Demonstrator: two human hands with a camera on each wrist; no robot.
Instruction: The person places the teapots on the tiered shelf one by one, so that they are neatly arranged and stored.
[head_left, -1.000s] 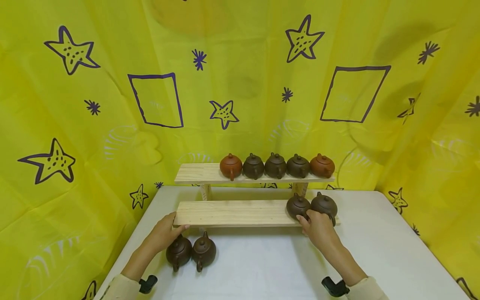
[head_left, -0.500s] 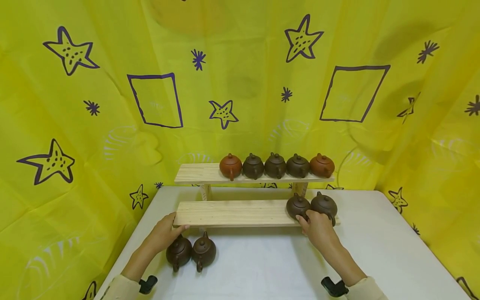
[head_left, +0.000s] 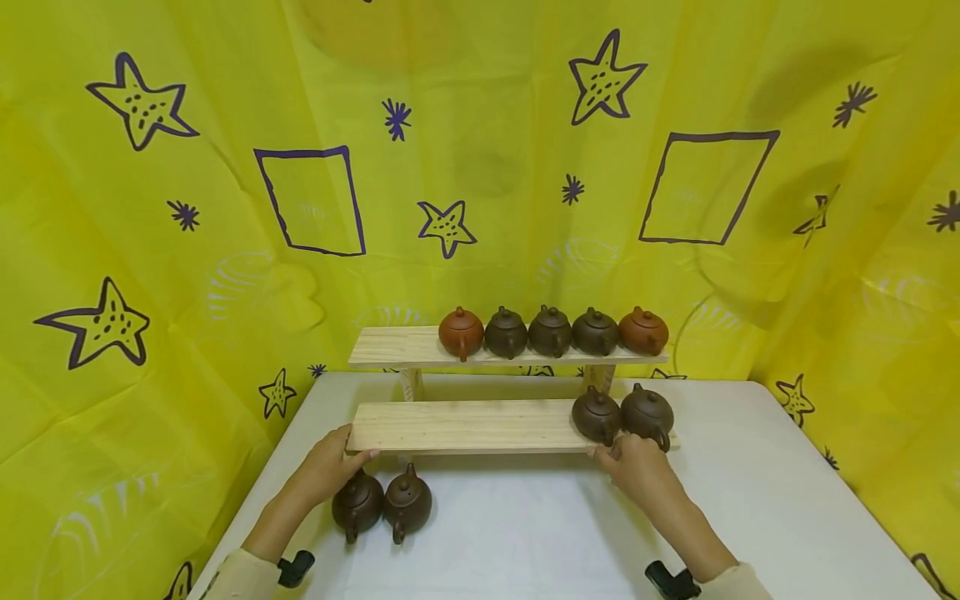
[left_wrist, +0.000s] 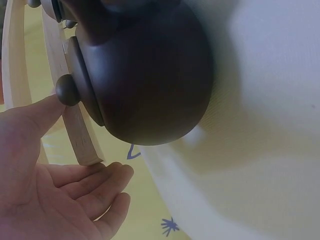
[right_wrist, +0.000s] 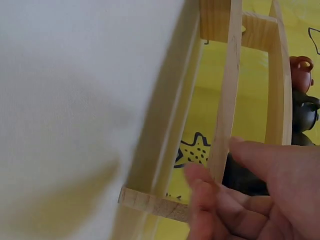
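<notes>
My left hand (head_left: 330,457) grips the left end of the wooden shelf's lower board (head_left: 465,427), thumb along its front edge and fingers at its end. In the left wrist view a dark brown teapot (left_wrist: 155,75) stands close beside that hand, its lid knob near the thumb. My right hand (head_left: 637,471) is at the lower board's front edge, below two dark brown teapots, one left (head_left: 596,414) and one right (head_left: 647,414). In the right wrist view its thumb and blurred forefinger lie loosely either side of the board's edge (right_wrist: 225,110), with no teapot between them.
Several teapots line the upper board (head_left: 393,346): a reddish one (head_left: 461,332) at each end, dark ones (head_left: 551,332) between. Two dark brown teapots (head_left: 407,504) stand on the white table (head_left: 510,533) at front left. A yellow patterned curtain (head_left: 495,167) surrounds the table.
My right hand has let go of the left teapot's handle on the lower board and moved slightly down towards the front edge. My left hand has stayed put.
</notes>
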